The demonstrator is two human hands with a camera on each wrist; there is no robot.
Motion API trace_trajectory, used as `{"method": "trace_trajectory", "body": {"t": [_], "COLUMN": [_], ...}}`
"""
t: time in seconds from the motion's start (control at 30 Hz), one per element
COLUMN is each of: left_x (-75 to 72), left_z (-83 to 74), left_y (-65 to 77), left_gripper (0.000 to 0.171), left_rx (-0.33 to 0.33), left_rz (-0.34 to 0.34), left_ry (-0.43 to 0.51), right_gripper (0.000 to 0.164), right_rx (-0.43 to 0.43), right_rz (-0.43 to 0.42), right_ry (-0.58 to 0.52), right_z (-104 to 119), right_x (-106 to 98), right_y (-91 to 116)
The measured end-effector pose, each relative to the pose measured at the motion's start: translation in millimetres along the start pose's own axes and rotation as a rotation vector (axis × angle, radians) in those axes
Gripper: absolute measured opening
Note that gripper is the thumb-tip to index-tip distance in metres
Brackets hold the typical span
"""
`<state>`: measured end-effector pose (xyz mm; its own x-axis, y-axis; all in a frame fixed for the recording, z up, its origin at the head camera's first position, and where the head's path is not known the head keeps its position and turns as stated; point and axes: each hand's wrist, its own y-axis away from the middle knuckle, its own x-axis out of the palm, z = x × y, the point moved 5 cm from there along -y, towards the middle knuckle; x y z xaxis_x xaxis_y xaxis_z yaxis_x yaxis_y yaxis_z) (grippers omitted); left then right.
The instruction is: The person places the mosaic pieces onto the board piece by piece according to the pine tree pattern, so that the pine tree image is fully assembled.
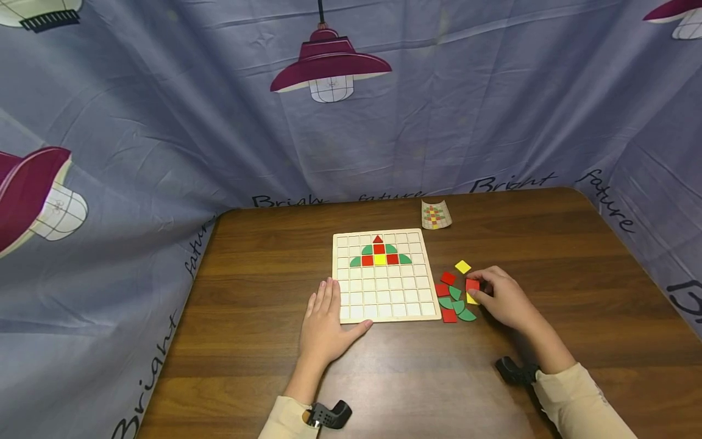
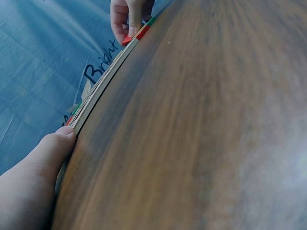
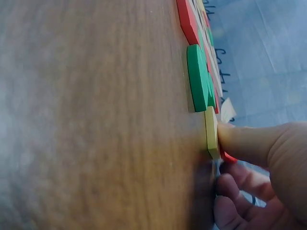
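Grid board (image 1: pixel 386 299) framed at one corner, red square (image 1: pixel 472 285) pinched beside it

The board is laid flat on the counter (image 1: pixel 263 256), and its near left corner is framed by the left hand (image 1: pixel 323 323): the four fingers are stretched along the left edge, close together, while the thumb is spread away along the near edge. Sliding seems meant to be prevented by this angle; how hard the edges are pressed cannot be told.

The red square is pinched between thumb and fingers of the right hand (image 1: pixel 503 299), to the right of the board. Only its right side is taken, so most of its face is left showing. A yellow piece (image 1: pixel 472 299) is partly covered by it; whether the two touch cannot be told.

Loose pieces (image 1: pixel 442 290) are gathered by the board's right edge, a yellow square (image 1: pixel 463 267) among them, probably to be kept within the right hand's reach. On the board, a symmetrical figure (image 1: pixel 380 260) is formed, topped by a red triangle (image 1: pixel 378 239). A patterned card (image 1: pixel 436 215) is placed beyond the far right corner, presumably for unobstructed viewing.
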<state>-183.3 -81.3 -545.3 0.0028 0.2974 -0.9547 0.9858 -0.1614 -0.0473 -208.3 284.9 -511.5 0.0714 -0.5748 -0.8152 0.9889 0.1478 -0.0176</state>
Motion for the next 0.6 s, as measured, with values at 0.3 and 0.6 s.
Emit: {"method": "trace_trajectory", "body": {"t": [0.3, 0.6], "left_x": [0.5, 0.8], "left_z": [0.5, 0.3], "left_y": [-0.4, -0.1], "left_gripper": [0.118, 0.117], "left_rx": [0.003, -0.001], "left_rz": [-0.005, -0.006], "left_ry": [-0.006, -0.001], "right_gripper": [0.035, 0.018], "right_rx": [-0.029, -0.099], "right_rz": [-0.054, -0.033], "right_ry": [0.020, 0.047], "right_z": [6, 13], "right_x": [1, 9], "right_y": [0, 0]}}
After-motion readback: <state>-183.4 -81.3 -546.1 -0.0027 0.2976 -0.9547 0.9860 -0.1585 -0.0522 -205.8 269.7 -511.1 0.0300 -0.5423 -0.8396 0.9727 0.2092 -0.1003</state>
